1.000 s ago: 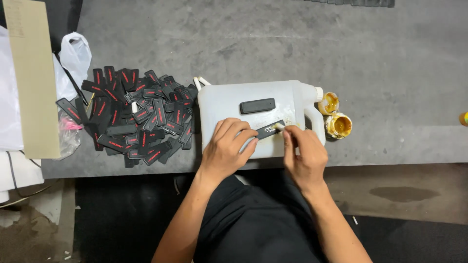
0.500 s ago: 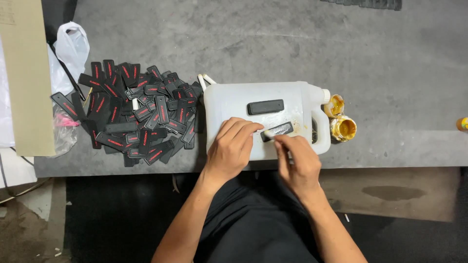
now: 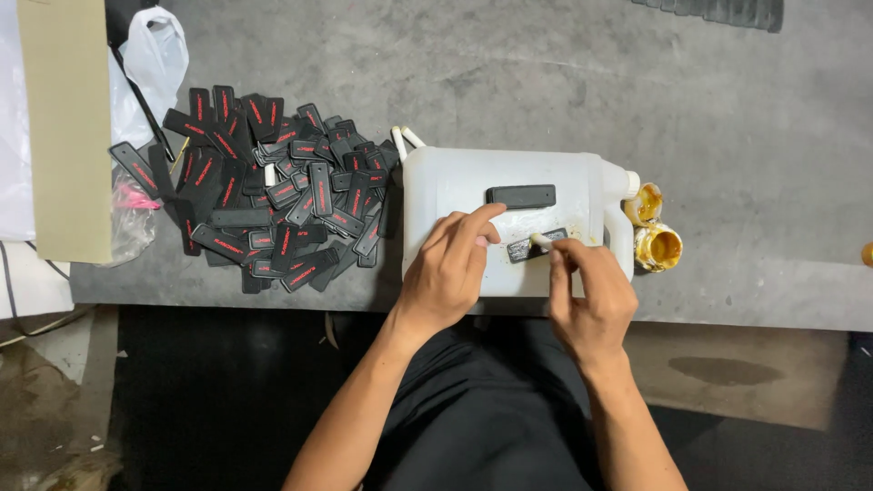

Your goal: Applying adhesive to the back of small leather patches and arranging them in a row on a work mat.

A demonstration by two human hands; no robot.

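A white plastic jug [image 3: 455, 186] lies flat on the grey table and serves as a work surface. On it lie two small black rectangular patches: one [image 3: 521, 195] further back, and one [image 3: 536, 245] nearer me. My left hand [image 3: 450, 264] rests on the jug with its fingertips pressing the near patch's left end. My right hand [image 3: 587, 295] grips a small white brush [image 3: 541, 239] whose tip touches that patch. Glue smears show on the jug around the patch.
A heap of several black patches with red marks [image 3: 264, 200] lies left of the jug. Two small open pots of yellow glue [image 3: 657, 245] stand right of the jug. A cardboard strip [image 3: 64, 127] and white plastic bags [image 3: 155, 50] sit at far left. The table edge runs near my body.
The brush in my right hand has shifted slightly along the near patch. My left hand has kept pressing the patch down. The camera view has drifted a little.
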